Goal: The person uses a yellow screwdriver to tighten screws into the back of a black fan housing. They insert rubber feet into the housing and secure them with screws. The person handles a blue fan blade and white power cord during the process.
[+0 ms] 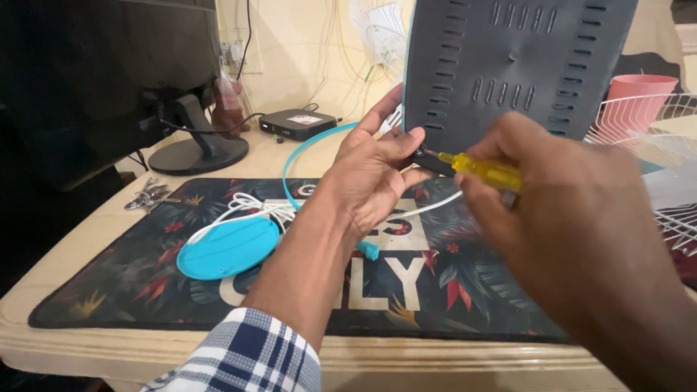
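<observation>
My left hand (374, 170) grips the lower left edge of an upright dark grey slotted plastic panel (508, 65), thumb and fingers pinching a small black part at its bottom. My right hand (559, 196) is closed around a yellow-handled screwdriver (483, 171), whose tip points at that black part beside my left thumb. A turquoise oval plate (229, 248) lies flat on the patterned desk mat (145, 276), left of my forearm. A white cable (247, 207) coils next to it, and a thin turquoise hoop (298, 156) arcs up behind it.
A monitor on a stand (196, 149) occupies the back left, with keys (149, 196) near its base. A small black box (298, 123) sits by the wall. White wire grilles (653, 138) and a pink cup (639, 91) are at the right. The wooden desk edge (435, 359) runs along the front.
</observation>
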